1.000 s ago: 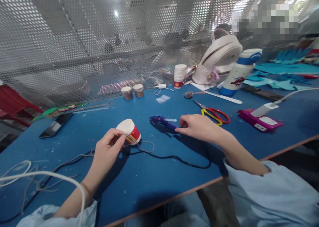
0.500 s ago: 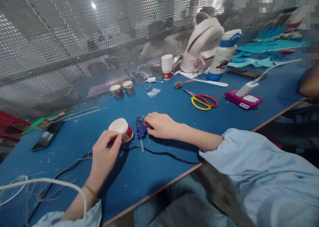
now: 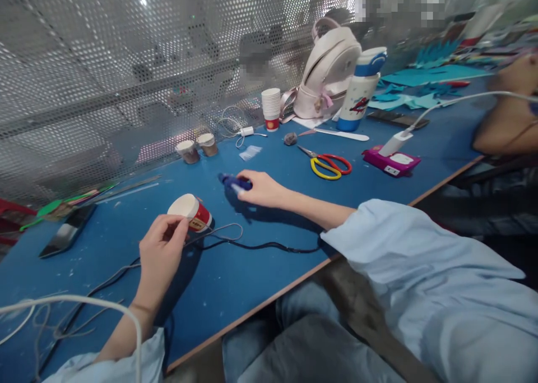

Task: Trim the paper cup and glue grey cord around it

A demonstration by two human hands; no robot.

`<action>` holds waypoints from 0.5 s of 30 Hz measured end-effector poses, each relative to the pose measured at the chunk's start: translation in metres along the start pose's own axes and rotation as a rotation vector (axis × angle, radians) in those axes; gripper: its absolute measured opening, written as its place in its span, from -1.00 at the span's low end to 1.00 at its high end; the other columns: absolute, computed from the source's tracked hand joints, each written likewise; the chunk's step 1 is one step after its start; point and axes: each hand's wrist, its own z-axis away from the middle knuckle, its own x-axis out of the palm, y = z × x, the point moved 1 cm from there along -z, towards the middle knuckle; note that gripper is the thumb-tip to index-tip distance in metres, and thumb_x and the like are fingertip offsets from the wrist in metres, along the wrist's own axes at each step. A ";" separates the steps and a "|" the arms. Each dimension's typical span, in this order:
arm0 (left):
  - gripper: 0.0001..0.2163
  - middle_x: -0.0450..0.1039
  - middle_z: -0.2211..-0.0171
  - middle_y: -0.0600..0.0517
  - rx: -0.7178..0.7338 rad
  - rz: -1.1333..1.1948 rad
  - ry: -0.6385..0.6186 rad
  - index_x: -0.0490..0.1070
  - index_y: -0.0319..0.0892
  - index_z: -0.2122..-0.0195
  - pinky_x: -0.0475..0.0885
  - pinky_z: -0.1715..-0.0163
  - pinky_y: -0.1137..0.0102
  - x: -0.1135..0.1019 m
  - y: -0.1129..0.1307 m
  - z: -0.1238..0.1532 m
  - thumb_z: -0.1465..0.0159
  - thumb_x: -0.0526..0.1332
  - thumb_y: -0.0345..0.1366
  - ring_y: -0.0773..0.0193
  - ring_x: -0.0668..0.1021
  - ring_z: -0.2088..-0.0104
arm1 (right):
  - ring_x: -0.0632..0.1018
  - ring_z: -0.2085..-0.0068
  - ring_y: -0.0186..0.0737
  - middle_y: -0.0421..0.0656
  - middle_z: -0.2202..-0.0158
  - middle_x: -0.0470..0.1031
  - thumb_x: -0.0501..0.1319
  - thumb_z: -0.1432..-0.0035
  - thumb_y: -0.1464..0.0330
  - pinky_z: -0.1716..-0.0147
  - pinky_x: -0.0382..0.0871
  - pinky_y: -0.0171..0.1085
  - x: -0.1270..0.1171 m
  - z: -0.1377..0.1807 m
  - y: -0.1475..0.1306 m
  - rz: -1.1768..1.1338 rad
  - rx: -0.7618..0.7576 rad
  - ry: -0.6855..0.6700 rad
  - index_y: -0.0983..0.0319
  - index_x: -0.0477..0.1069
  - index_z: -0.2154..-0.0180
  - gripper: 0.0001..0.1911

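Observation:
A red and white paper cup [image 3: 199, 217] sits tilted on the blue table, its white end turned up and toward the left. My left hand [image 3: 163, 243] is closed at the cup's near edge, thumb and forefinger pinching there. A thin grey cord [image 3: 235, 226] loops out beside the cup; whether those fingers also hold it is unclear. Farther right, my right hand [image 3: 263, 189] is wrapped round a dark blue glue gun [image 3: 233, 181], its nozzle pointing away to the left. The gun is slightly blurred and held above the table.
Scissors [image 3: 325, 166], a stack of paper cups [image 3: 271, 109], two small covered cups [image 3: 188, 151], a bottle [image 3: 359, 94] and a backpack [image 3: 325, 74] stand or lie farther back. A purple power strip [image 3: 392, 162] is at right, a phone [image 3: 67, 231] at left. Another person's arm [image 3: 508, 114] rests at far right.
My right hand has lifted the glue gun from beside the cup and moved it away, turning it leftward. My left hand stays at the cup. The whole view has shifted slightly.

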 end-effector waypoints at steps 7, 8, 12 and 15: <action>-0.81 0.43 0.44 0.10 -0.096 0.039 -0.025 0.48 -0.15 0.38 0.40 0.50 0.46 0.002 0.000 -0.001 -0.18 0.25 -0.13 0.37 0.46 0.53 | 0.46 0.38 -0.28 -0.09 0.34 0.54 0.16 -0.13 0.36 0.41 0.24 -0.35 0.008 -0.033 0.033 -0.015 0.058 -0.084 0.40 0.49 0.17 -0.72; -0.81 0.43 0.44 0.10 -0.099 0.035 -0.029 0.48 -0.15 0.38 0.40 0.51 0.46 0.001 0.000 0.000 -0.18 0.25 -0.13 0.38 0.46 0.54 | 0.47 0.38 -0.27 -0.08 0.33 0.54 0.19 -0.12 0.36 0.40 0.24 -0.35 0.009 -0.032 0.035 -0.002 0.051 -0.100 0.39 0.50 0.19 -0.73; -0.81 0.43 0.42 0.09 -0.085 0.030 -0.051 0.48 -0.14 0.37 0.39 0.49 0.46 0.001 0.002 0.001 -0.19 0.25 -0.13 0.37 0.46 0.52 | 0.51 0.29 -0.21 -0.04 0.24 0.56 0.27 -0.11 0.25 0.34 0.26 -0.33 0.002 -0.019 0.034 0.022 0.006 -0.171 0.35 0.49 0.13 -0.66; -0.83 0.43 0.40 0.10 -0.079 0.038 -0.059 0.48 -0.13 0.37 0.39 0.48 0.46 0.001 0.002 0.002 -0.21 0.25 -0.14 0.37 0.46 0.50 | 0.53 0.17 -0.17 0.01 0.08 0.54 0.28 -0.13 0.17 0.24 0.32 -0.32 -0.007 -0.013 0.031 0.011 -0.020 -0.193 0.34 0.42 -0.01 -0.51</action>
